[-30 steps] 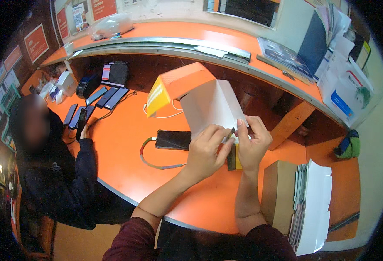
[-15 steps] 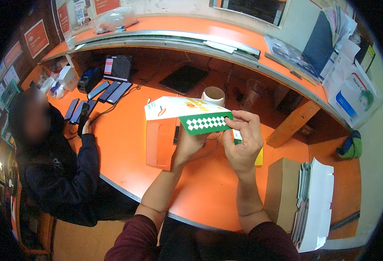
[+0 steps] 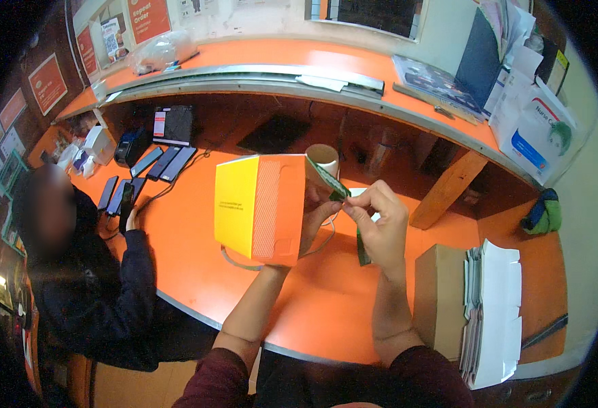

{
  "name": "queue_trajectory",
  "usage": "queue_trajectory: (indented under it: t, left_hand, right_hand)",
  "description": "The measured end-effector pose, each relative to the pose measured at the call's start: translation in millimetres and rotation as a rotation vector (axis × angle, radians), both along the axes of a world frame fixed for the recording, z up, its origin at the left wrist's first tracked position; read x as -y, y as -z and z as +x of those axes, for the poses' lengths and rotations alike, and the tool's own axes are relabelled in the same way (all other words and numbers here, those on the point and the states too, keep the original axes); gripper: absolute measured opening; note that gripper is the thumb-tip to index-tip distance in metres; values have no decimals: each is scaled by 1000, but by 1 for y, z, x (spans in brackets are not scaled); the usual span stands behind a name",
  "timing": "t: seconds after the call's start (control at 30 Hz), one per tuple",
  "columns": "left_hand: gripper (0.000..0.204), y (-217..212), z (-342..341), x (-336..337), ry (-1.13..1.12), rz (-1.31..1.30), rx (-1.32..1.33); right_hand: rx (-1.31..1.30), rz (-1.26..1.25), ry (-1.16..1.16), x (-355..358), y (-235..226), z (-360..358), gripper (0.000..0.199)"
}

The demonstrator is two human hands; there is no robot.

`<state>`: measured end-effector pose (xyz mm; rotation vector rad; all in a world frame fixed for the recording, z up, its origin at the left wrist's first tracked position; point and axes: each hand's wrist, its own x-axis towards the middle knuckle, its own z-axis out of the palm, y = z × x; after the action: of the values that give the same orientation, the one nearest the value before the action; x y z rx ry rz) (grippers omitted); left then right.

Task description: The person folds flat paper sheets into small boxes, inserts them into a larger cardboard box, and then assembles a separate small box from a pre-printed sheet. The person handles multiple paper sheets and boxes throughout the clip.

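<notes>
An orange and yellow cardboard food box [image 3: 261, 211] is held up above the orange desk, its printed yellow side and dotted orange side in view. My left hand [image 3: 314, 221] grips it from behind and below, partly hidden by the box. At the box's right edge, the thumb and fingers of my right hand [image 3: 380, 221] pinch the end of a green flap [image 3: 329, 179], which is seen almost edge-on. Another green strip [image 3: 363, 250] shows just below my right fingers; whether it belongs to the box I cannot tell.
Behind the box stands a roll or cup [image 3: 322, 158]. Several phones [image 3: 166, 163] lie on the desk [image 3: 197, 241] near a seated person in dark clothing [image 3: 101, 279]. To the right are a cardboard box [image 3: 440, 299], stacked white cartons [image 3: 492, 313] and a wooden brace [image 3: 450, 189].
The box has turned, bringing its yellow and orange sides into view and swinging the green checkered flap edge-on. My right hand still pinches the flap, and the view has shifted slightly.
</notes>
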<state>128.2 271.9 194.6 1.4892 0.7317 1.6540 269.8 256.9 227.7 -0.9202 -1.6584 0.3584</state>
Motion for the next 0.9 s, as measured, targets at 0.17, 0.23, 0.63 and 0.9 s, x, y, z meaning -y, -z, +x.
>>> queue_trajectory:
  t: [0.17,0.23,0.63,0.9]
  left_hand:
    - [24,9,1,0,-73,-67,-105]
    - [26,9,4,1,-87,-93,-25]
    - [34,5,-4,-4,47,-59,178]
    - [35,3,-3,-9,347,-199,439]
  right_hand:
    - [-9,-80,-53,-2,-2,3,5]
    - [-14,-54,-53,-3,-1,2,6]
    - [-267,-20,-200,-12,12,-9,14]
    - [-224,-184,-360,-25,16,-4,52]
